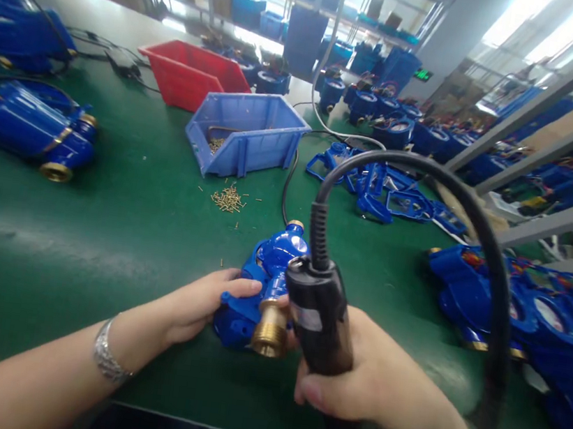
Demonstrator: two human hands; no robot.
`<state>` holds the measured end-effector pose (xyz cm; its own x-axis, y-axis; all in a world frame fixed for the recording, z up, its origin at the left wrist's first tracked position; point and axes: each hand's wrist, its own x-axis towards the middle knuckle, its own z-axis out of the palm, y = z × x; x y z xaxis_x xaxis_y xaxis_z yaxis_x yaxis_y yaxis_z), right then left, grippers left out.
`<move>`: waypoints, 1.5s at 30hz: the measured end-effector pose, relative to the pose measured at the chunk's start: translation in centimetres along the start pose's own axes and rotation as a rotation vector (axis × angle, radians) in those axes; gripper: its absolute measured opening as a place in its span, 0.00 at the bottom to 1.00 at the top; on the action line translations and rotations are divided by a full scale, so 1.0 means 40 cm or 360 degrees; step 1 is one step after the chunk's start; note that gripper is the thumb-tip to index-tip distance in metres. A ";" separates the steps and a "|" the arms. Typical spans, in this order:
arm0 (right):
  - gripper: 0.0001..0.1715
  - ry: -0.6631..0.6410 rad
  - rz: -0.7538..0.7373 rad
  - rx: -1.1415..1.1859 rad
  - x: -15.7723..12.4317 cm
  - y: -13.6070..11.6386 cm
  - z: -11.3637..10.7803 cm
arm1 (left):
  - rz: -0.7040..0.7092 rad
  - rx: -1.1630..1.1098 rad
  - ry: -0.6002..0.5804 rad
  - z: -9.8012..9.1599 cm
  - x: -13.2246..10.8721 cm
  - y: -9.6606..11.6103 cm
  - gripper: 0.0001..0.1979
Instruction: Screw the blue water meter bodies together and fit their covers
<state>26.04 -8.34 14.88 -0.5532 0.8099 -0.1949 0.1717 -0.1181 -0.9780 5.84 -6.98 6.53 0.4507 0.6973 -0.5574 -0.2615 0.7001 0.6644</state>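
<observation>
A blue water meter (pixel 285 249) with threaded brass ends stands on the green bench in front of me. My left hand (pixel 204 302) grips its left side, thumb laid over the blue body. In my right hand (pixel 375 377) is a black corded electric screwdriver (pixel 318 317), held upright with its cable end up. Its lower end and tip are hidden. Some fingers of that hand appear at the meter's brass fitting, partly behind the tool. Just beyond the meter lies a small pile of brass screws (pixel 229 198), with a few loose ones around it.
A blue bin (pixel 268 152) with screws inside stands beside a red bin (pixel 178 74). Blue plastic frames (pixel 374 187) lie right of them. More meters crowd the right (pixel 542 311) and left (pixel 29 121). The screwdriver's thick cable (pixel 490 269) arches over the right side.
</observation>
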 end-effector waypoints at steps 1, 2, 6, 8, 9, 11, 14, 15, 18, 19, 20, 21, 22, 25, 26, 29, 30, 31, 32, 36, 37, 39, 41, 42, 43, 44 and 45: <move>0.24 0.0004 0.0074 0.0073 -0.005 -0.005 -0.018 | -0.0032 0.0007 0.0004 -0.003 0.002 0.005 0.17; 0.24 0.0095 0.0078 0.0146 -0.011 -0.012 -0.039 | -0.0059 0.0021 0.0007 -0.005 0.004 0.009 0.17; 0.15 0.1111 -0.0619 0.0337 -0.009 -0.060 -0.098 | -0.0090 0.0096 -0.0017 -0.013 0.009 0.011 0.17; 0.10 0.1481 -0.0918 0.0396 0.018 -0.077 -0.101 | -0.0081 0.0117 -0.0035 -0.017 0.010 0.005 0.16; 0.09 0.1565 -0.0986 0.0419 0.036 -0.080 -0.098 | -0.0084 0.0112 -0.0054 -0.018 0.011 0.002 0.17; 0.09 0.1570 -0.1024 0.0444 0.074 -0.076 -0.090 | -0.0104 0.0077 -0.0103 -0.021 0.011 -0.003 0.18; 0.13 0.1461 -0.0956 0.0416 0.119 -0.053 -0.079 | -0.0136 -0.0009 -0.0153 -0.021 0.013 -0.003 0.18; 0.14 0.1423 -0.0921 0.0397 0.130 -0.043 -0.076 | -0.0131 -0.0036 -0.0163 -0.019 0.013 -0.001 0.18; 0.15 0.1311 -0.0789 0.0334 0.155 -0.008 -0.066 | -0.0091 -0.0107 -0.0155 -0.012 0.014 0.002 0.19; 0.15 0.1285 -0.0751 0.0313 0.161 0.004 -0.063 | -0.0082 -0.0126 -0.0130 -0.009 0.014 0.001 0.19; 0.15 0.1255 -0.0705 0.0286 0.168 0.017 -0.058 | -0.0077 -0.0148 -0.0097 -0.006 0.014 -0.001 0.17; 0.14 0.1233 -0.0655 0.0259 0.173 0.029 -0.054 | -0.0069 -0.0174 -0.0056 -0.003 0.014 -0.004 0.15; 0.14 0.1226 -0.0612 0.0233 0.177 0.040 -0.050 | -0.0059 -0.0202 -0.0012 -0.001 0.013 -0.009 0.14; 0.12 0.1307 -0.0568 0.0207 0.181 0.063 -0.040 | -0.0022 -0.0255 0.0094 0.005 0.013 -0.024 0.18; 0.11 0.1357 -0.0568 0.0214 0.181 0.067 -0.037 | -0.0014 -0.0257 0.0106 0.007 0.013 -0.028 0.20; 0.11 0.1465 -0.0583 0.0254 0.181 0.075 -0.035 | -0.0030 -0.0230 0.0081 0.009 0.013 -0.033 0.26; 0.11 0.1468 -0.0593 0.0271 0.182 0.076 -0.035 | -0.0037 -0.0215 0.0080 0.010 0.013 -0.032 0.26; 0.13 0.1446 -0.0604 0.0294 0.183 0.076 -0.037 | -0.0046 -0.0196 0.0091 0.011 0.013 -0.030 0.27; 0.14 0.1397 -0.0616 0.0323 0.182 0.073 -0.040 | -0.0050 -0.0175 0.0111 0.012 0.012 -0.028 0.27; 0.18 0.1222 -0.0750 0.0356 0.148 0.029 -0.055 | -0.0051 -0.0105 0.0163 0.011 0.012 -0.020 0.24; 0.16 0.1252 -0.0833 0.0308 0.130 0.009 -0.059 | -0.0061 -0.0100 0.0146 0.009 0.013 -0.019 0.23; 0.12 0.1381 -0.1029 0.0154 0.089 -0.030 -0.066 | -0.0087 -0.0104 0.0101 0.004 0.014 -0.019 0.23; 0.09 0.1515 -0.1097 -0.0004 0.055 -0.055 -0.080 | -0.0095 -0.0112 0.0092 0.000 0.016 -0.020 0.23; 0.08 0.1548 -0.1044 -0.0062 0.043 -0.056 -0.092 | -0.0089 -0.0115 0.0114 -0.001 0.016 -0.022 0.23; 0.08 0.1558 -0.0923 -0.0106 0.038 -0.050 -0.108 | -0.0083 -0.0115 0.0144 0.000 0.015 -0.024 0.24; 0.09 0.1557 -0.0732 -0.0161 0.037 -0.034 -0.128 | -0.0081 -0.0110 0.0168 0.002 0.014 -0.028 0.25; 0.12 0.1538 -0.0475 -0.0264 0.042 -0.011 -0.153 | -0.0075 -0.0106 0.0186 0.005 0.012 -0.032 0.26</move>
<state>30.02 -3.43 15.42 0.2892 0.9186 0.2692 0.2860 0.1855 -0.9401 6.59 -7.58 5.50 0.3626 0.6738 -0.6438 -0.3004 0.7385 0.6037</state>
